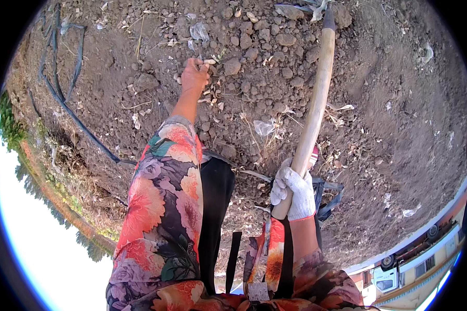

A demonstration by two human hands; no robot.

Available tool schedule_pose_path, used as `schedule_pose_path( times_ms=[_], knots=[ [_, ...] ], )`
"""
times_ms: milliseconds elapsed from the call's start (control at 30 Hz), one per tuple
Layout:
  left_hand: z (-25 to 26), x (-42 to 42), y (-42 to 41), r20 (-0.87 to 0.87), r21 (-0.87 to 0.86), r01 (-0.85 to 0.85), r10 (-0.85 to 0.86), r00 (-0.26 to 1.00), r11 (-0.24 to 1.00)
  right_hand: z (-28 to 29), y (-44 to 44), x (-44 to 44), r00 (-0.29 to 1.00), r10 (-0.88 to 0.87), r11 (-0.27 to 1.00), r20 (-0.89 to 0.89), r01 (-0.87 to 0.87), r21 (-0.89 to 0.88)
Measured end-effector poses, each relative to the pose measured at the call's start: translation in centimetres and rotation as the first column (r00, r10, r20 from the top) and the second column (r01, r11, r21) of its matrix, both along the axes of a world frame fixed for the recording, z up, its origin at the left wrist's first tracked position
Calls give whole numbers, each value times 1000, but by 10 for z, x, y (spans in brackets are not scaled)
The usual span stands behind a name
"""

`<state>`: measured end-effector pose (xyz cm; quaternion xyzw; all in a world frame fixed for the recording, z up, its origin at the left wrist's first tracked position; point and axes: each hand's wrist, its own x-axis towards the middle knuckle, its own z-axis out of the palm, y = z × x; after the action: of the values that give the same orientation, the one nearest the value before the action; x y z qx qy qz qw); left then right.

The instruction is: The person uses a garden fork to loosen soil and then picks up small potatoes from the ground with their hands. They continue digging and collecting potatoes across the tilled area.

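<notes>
My bare left hand (195, 74) reaches down to the cloddy soil, its fingertips closed on a small pale clove or bulb piece (209, 61). Beside it lie a bit of green leaf and similar pale pieces. My right hand (294, 189), in a white knitted glove with a red cuff, grips the lower part of a long wooden tool handle (315, 97). The handle runs up to a dark metal socket (329, 19) near the top edge, where scraps of plastic film are caught. The tool's head is cut off by the view.
Flat dark hose or drip tape (81, 126) lies looped on the left. Clear plastic scraps (264, 127), dry stalks and clods (232, 67) litter the soil. Another dark strap-like piece (332, 194) lies right of my gloved hand. A white truck (386, 280) stands far off at the lower right.
</notes>
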<state>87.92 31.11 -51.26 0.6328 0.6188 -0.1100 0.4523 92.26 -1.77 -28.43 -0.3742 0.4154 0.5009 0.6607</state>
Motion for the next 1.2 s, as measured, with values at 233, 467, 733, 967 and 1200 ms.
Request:
schedule_pose_path(
  times_ms=[233,467,733,967,1200],
  knots=[
    [12,10,2,14,26,50,-50,999,998,-2,-1,-2,1000,-7,999,3,7,47],
    [-9,13,-1,-256,176,380,-331,908,908,-2,2,2,1000,16,1000,-20,-15,18],
    [14,25,-9,-242,244,448,-393,887,860,0,3,6,999,49,998,-19,-49,41],
    [37,109,-16,-70,389,410,-417,906,825,3,3,18,998,51,997,-43,-49,52],
    [24,175,-17,-295,513,730,-707,643,451,5,8,23,996,15,998,-93,-9,56]
  ],
)
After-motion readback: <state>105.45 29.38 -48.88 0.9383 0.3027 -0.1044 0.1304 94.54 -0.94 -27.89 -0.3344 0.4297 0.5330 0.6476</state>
